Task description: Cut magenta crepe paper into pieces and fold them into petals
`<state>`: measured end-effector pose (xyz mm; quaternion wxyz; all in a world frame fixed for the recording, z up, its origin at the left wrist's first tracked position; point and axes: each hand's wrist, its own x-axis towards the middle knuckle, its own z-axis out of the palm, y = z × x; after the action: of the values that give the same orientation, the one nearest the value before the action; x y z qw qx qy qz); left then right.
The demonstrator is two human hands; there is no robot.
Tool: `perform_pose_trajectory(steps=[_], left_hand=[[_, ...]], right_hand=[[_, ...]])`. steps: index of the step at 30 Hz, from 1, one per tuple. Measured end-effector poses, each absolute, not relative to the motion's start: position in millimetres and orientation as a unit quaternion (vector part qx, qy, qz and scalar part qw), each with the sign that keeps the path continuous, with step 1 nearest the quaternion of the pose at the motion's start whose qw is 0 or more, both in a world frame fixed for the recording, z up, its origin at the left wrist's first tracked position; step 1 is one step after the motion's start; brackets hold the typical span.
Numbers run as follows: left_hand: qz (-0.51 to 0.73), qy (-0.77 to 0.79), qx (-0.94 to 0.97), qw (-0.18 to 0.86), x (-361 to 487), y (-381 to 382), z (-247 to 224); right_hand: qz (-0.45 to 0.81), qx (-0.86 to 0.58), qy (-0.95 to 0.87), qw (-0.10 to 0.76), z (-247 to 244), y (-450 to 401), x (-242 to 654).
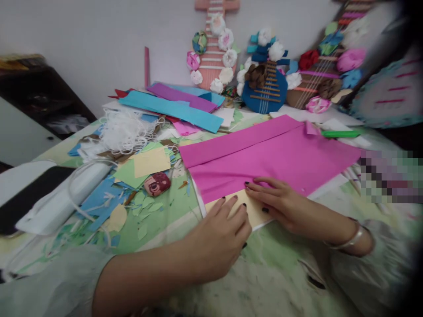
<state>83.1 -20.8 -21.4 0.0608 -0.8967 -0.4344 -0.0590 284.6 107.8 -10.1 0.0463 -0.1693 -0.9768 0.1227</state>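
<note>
A large magenta sheet (238, 163) with a folded strip along its far edge lies on white paper (201, 198). At its near edge is a pale yellow piece (256, 209), under both hands. My left hand (220, 242) rests on the yellow piece with its fingers spread and bent, pressing down and gripping nothing. My right hand (284, 202) lies flatter, its fingers stretched over the border between the magenta sheet and the yellow piece. A bracelet (352, 237) circles the right wrist.
Left of the sheet lie white string (125, 130), paper scraps (152, 163), a red case (157, 184) and a dark phone (36, 198). Blue strips (172, 110) are stacked behind. Flower-decorated paper instruments (264, 90) lean on the wall. A green object (340, 134) lies back right.
</note>
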Motion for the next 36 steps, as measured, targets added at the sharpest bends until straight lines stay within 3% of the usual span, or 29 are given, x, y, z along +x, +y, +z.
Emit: perform_pose_trajectory(steps=[6,11,15,21,29,36], left_hand=[[-0.070,-0.430,-0.897,0.073,80,-16,-27],[-0.082,-0.417,-0.898,0.114,81,-14,-34],[-0.108,-0.421,-0.890,0.137,82,-12,-40],[-0.125,-0.405,-0.885,0.191,82,-10,-48],[-0.142,-0.400,-0.876,0.230,81,-7,-53],[-0.210,-0.394,-0.855,0.263,77,-1,-67]], right_hand=[[0.118,-0.191,-0.973,0.061,17,114,294],[-0.002,-0.487,-0.862,0.144,48,155,357],[-0.055,-0.648,-0.756,0.076,57,200,415],[-0.040,-0.696,-0.715,0.044,38,251,458],[-0.055,-0.612,-0.784,0.092,34,272,458],[-0.033,-0.686,-0.726,0.019,21,312,427]])
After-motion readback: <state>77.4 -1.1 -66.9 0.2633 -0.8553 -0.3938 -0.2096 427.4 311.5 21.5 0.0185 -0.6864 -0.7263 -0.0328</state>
